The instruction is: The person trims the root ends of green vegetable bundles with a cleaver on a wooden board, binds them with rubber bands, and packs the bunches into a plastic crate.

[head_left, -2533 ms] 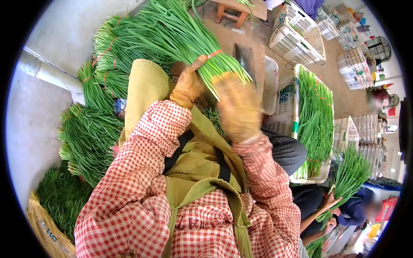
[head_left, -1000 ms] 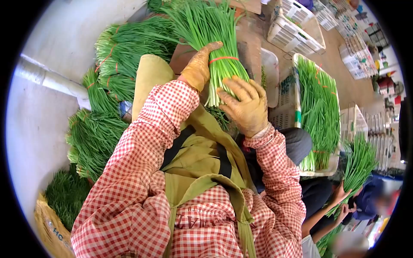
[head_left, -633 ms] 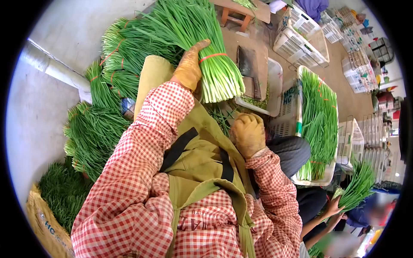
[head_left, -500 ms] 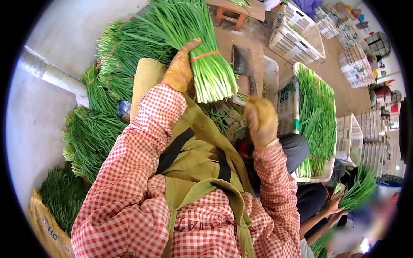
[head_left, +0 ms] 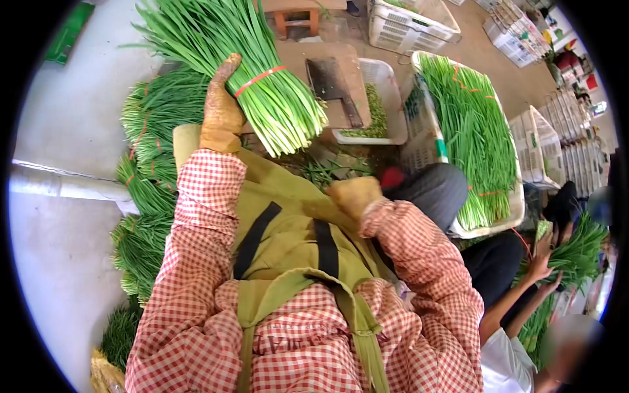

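Observation:
My left hand (head_left: 221,111), in a stained yellow glove, is closed around a thick bunch of garlic chives (head_left: 226,46). A red band (head_left: 261,80) circles the bunch near its pale cut ends, which point down to the right. My right hand (head_left: 356,196), gloved too, is curled into a fist low over the olive apron (head_left: 288,190), apart from the bunch. Whether anything is inside that fist is hidden. Loose green leaves (head_left: 318,171) lie just beyond it. A cleaver (head_left: 334,85) rests on the wooden board (head_left: 295,59) ahead.
Banded chive bunches (head_left: 160,118) are piled along the wall at left. A white tub (head_left: 394,118) of trimmings adjoins the board. At right stands a white crate (head_left: 515,206) full of chives. A co-worker's hands (head_left: 542,259) hold greens at far right.
My view has shifted. My right fist has come down and inward, toward the apron. The left hand still holds the chive bunch, now more tilted and farther left in view.

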The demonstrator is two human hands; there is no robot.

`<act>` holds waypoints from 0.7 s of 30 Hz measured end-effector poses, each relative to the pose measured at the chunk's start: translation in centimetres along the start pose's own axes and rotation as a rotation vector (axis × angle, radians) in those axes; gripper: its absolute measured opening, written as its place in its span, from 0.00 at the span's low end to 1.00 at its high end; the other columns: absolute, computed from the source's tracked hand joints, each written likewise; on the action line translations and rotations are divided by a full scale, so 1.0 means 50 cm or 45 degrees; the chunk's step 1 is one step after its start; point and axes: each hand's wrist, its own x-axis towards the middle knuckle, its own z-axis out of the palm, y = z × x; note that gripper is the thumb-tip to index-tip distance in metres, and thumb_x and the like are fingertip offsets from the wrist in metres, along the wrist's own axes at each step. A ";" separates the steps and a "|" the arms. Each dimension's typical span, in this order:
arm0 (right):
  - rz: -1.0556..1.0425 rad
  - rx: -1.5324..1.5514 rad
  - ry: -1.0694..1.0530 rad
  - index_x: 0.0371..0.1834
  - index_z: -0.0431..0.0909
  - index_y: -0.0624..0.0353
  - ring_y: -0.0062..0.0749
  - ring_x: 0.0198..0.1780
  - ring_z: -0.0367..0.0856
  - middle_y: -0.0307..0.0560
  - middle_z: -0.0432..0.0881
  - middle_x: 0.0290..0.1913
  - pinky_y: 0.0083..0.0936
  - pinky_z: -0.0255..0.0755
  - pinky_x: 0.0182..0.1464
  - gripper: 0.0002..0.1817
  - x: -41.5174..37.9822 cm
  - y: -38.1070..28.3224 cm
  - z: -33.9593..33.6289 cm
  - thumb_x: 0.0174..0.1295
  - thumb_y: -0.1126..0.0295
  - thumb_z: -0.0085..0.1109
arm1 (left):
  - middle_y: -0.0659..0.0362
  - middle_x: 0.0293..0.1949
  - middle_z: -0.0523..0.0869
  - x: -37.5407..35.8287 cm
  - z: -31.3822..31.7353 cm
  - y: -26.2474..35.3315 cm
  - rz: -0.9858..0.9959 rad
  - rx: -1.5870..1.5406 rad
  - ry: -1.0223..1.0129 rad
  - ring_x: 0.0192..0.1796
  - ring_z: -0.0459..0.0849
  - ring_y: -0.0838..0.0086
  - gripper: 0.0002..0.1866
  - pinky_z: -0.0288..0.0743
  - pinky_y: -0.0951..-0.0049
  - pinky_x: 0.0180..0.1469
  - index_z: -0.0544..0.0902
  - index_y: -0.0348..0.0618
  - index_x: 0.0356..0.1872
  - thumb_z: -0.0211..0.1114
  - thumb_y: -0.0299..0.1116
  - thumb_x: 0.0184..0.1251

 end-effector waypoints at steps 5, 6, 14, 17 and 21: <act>0.446 0.298 0.592 0.46 0.81 0.55 0.47 0.34 0.83 0.50 0.84 0.32 0.41 0.76 0.37 0.22 0.036 0.019 -0.181 0.56 0.50 0.67 | 0.54 0.57 0.79 -0.025 0.026 0.001 -0.157 -0.128 0.015 0.57 0.78 0.59 0.29 0.73 0.54 0.63 0.77 0.40 0.59 0.73 0.38 0.54; 0.217 0.165 0.805 0.45 0.81 0.57 0.47 0.34 0.83 0.50 0.83 0.31 0.41 0.76 0.36 0.20 0.052 0.004 -0.197 0.59 0.53 0.64 | 0.54 0.57 0.79 -0.036 0.038 -0.003 -0.183 -0.132 0.025 0.57 0.78 0.58 0.30 0.73 0.54 0.63 0.76 0.40 0.59 0.73 0.38 0.55; 0.546 0.215 0.409 0.42 0.81 0.55 0.44 0.38 0.85 0.47 0.85 0.37 0.42 0.78 0.42 0.23 0.031 0.100 -0.198 0.62 0.46 0.58 | 0.51 0.53 0.82 -0.052 0.067 0.006 -0.118 0.008 -0.245 0.53 0.82 0.56 0.26 0.76 0.51 0.59 0.75 0.38 0.57 0.69 0.39 0.60; 0.450 0.702 0.387 0.66 0.68 0.68 0.51 0.65 0.74 0.62 0.74 0.64 0.36 0.66 0.67 0.54 0.087 0.127 -0.326 0.53 0.26 0.53 | 0.52 0.65 0.73 -0.071 0.153 -0.020 0.006 0.218 -0.187 0.66 0.72 0.63 0.34 0.66 0.59 0.69 0.67 0.34 0.68 0.62 0.45 0.67; 0.152 0.951 0.344 0.72 0.55 0.70 0.55 0.66 0.72 0.69 0.70 0.65 0.36 0.63 0.69 0.70 0.162 0.181 -0.384 0.37 0.21 0.63 | 0.50 0.68 0.70 -0.009 0.211 -0.106 0.196 0.225 -0.474 0.69 0.69 0.65 0.27 0.61 0.63 0.72 0.68 0.35 0.68 0.56 0.40 0.73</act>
